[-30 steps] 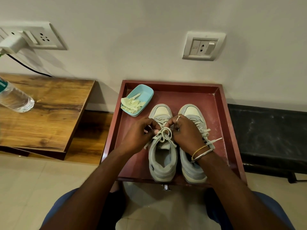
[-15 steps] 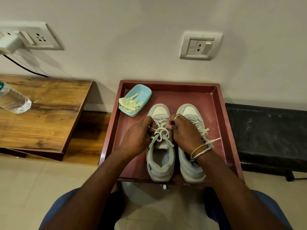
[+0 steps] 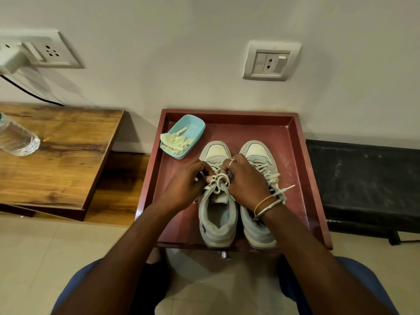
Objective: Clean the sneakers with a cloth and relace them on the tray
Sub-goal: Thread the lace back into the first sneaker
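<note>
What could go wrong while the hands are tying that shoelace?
The loop pinched between the left hand and right hand looks loose, so it might slip out before the knot tightens. The other sneaker has a lace end sticking out beside the right wrist; the arm could snag it. A hard tug might slide the sneaker being tied, whose heel sits at the near edge of the tray.

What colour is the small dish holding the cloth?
The small rectangular plastic dish is light blue; head view.

Red tray (image 3: pixel 295 155) carries two sneakers (image 3: pixel 218 223) side by side, blue dish (image 3: pixel 194 129) far-left corner.
</note>
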